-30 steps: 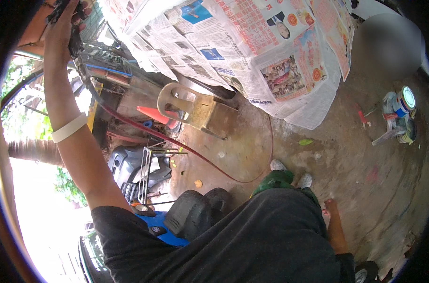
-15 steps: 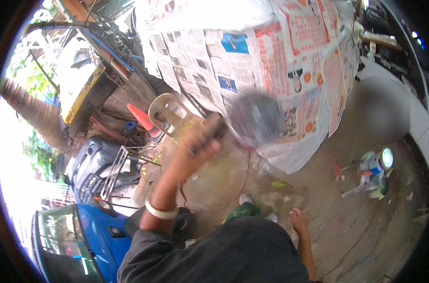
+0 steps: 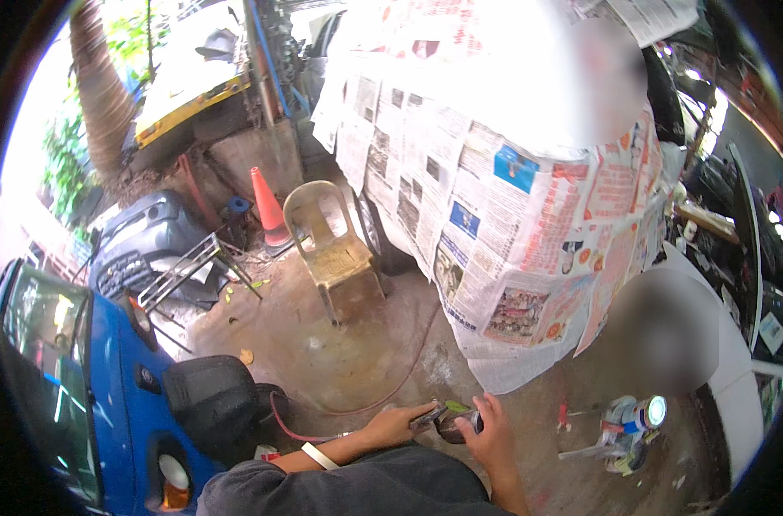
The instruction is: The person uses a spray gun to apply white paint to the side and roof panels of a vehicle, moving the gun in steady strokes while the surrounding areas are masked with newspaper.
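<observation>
A small dark handheld tool with a rounded part (image 3: 457,427) is low in front of my body. Its exact kind does not show. My left hand (image 3: 404,424), with a white band at the wrist, is closed round the tool's left end. My right hand (image 3: 488,433) has its fingers bent against the rounded part from the right. A reddish hose (image 3: 281,421) runs along the floor to a fitting near my left forearm. Ahead is a vehicle covered with taped newspaper sheets (image 3: 408,176); one lower corner hangs near the floor.
A worn plastic chair (image 3: 340,256) stands beside the covered vehicle, near an orange cone (image 3: 269,206). To the left are a blue vehicle (image 3: 120,413), a metal frame (image 3: 181,279) and a dark bumper (image 3: 155,241). Cans and rags (image 3: 628,430) lie on the floor to the right.
My left hand, raised in front of me with the tool, has come down close to my body. My right hand has risen from my side to meet it. The view has shifted.
</observation>
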A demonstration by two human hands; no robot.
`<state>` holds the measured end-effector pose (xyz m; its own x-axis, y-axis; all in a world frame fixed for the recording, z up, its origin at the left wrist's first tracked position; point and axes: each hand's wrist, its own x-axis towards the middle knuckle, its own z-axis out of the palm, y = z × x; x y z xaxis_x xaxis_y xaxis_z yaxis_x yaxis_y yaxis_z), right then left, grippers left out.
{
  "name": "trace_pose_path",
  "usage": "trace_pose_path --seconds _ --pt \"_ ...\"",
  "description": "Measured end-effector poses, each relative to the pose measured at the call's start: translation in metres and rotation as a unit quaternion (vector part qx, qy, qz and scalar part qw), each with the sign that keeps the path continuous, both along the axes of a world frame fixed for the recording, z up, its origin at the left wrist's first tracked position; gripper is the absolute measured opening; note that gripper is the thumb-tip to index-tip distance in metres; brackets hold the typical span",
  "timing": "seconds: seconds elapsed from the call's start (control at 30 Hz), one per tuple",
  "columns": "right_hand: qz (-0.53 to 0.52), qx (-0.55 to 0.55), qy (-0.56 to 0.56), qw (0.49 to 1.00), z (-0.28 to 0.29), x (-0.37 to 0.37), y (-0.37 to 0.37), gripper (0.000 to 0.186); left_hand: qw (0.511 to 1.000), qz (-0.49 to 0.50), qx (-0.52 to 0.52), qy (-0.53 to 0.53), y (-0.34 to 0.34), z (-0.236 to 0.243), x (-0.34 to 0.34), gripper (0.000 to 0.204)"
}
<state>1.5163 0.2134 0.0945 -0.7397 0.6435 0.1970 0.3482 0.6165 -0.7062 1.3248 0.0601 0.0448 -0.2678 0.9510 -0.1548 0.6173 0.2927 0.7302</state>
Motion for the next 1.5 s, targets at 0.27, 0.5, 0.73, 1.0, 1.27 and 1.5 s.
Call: trace_pose_path --seconds 0.27,0.5,0.73,1.0,1.27,1.5 --pt "-0.027 -0.014 0.101 0.994 -0.011 0.004 -0.015 0.046 0.995 -0.022 -0.034 -0.091 -0.010 -0.005 0.003 0.061" --pt "-0.006 0.126 0.122 0.984 0.003 0.011 -0.021 0.040 0.976 -0.102 0.082 -0.177 0.009 -0.013 -0.013 0.062" --pt "-0.044 -0.203 0.454 0.867 0.048 0.002 -0.038 0.057 0.961 -0.111 0.037 -0.251 -0.007 -0.004 -0.044 0.059" --pt "-0.023 0.027 0.184 0.982 0.092 -0.017 -0.059 0.047 0.957 -0.150 0.065 -0.239 0.004 0.000 -0.077 0.061" --pt "-0.124 0.121 -0.036 0.984 0.058 -0.075 -0.090 0.033 0.961 -0.162 0.064 -0.213 -0.006 -0.017 -0.098 0.061" --pt "-0.255 0.103 0.105 0.956 0.029 -0.101 -0.101 0.044 0.977 -0.137 0.066 -0.152 -0.004 -0.013 -0.126 0.061"
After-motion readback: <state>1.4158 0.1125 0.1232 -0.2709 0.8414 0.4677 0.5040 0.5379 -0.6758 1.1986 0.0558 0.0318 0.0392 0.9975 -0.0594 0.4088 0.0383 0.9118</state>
